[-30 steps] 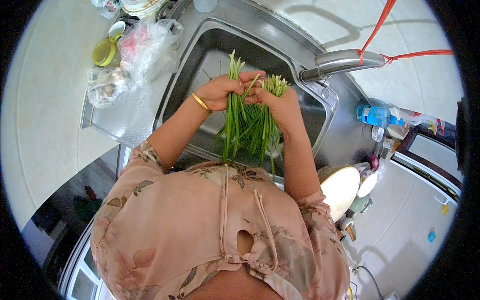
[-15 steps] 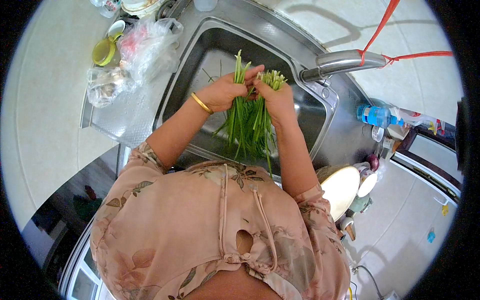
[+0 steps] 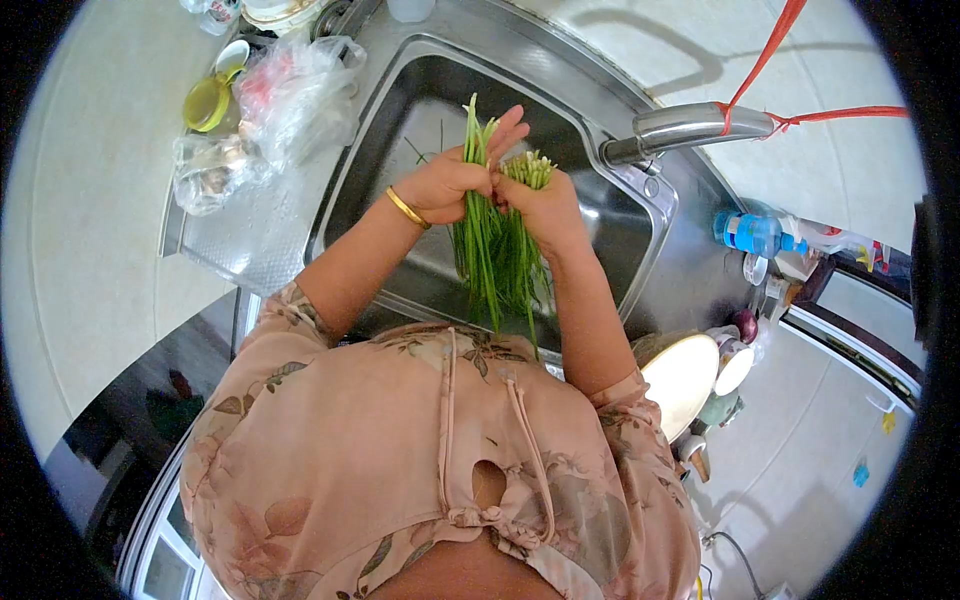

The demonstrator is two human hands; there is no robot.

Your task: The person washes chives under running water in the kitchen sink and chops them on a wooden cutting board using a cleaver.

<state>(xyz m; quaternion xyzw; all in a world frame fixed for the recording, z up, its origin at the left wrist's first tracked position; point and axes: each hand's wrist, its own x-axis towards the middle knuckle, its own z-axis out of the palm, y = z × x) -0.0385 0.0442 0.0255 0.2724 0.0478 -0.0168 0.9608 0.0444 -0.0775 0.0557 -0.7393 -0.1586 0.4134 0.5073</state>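
Now green stalks [image 3: 490,255] are pinched by the left hand [image 3: 450,186] (only part-closed) and clasped by the curled right hand [image 3: 548,207], best gripped lightly.

clear plastic bag [image 3: 305,100] beside a yellowish jar [image 3: 206,104]; blue bottle [image 3: 757,234].

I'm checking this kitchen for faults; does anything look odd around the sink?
Yes: a red cord appears tied around the faucet, its strands stretching away, an unusual thing to find on a tap.
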